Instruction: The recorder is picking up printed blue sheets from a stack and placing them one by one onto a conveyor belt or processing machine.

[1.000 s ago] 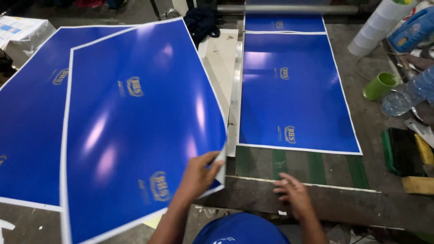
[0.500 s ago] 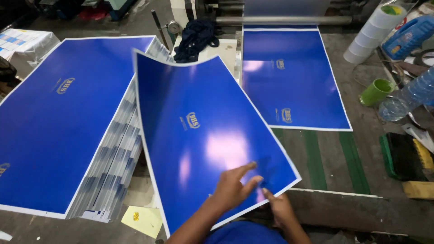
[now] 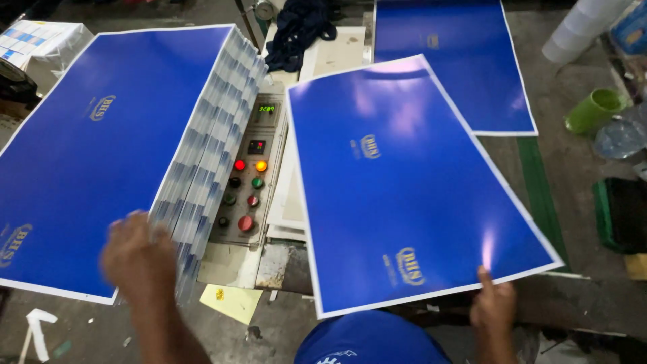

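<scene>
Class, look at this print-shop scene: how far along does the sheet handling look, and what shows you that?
Done: a tall stack of blue sheets lies at the left, the left hand at its near corner. In hand: the right hand holds one glossy blue sheet by its near edge. Left: another blue sheet lies on the machine bed beyond.

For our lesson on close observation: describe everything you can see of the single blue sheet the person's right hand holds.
The blue sheet is a large glossy rectangle, paper or card by its look, deep blue with a thin white border and small gold emblems. Light glares off it. It lies tilted, lifted over the control panel. The right hand grips its near edge; the left hand is apart, at the stack of sheets.
</scene>
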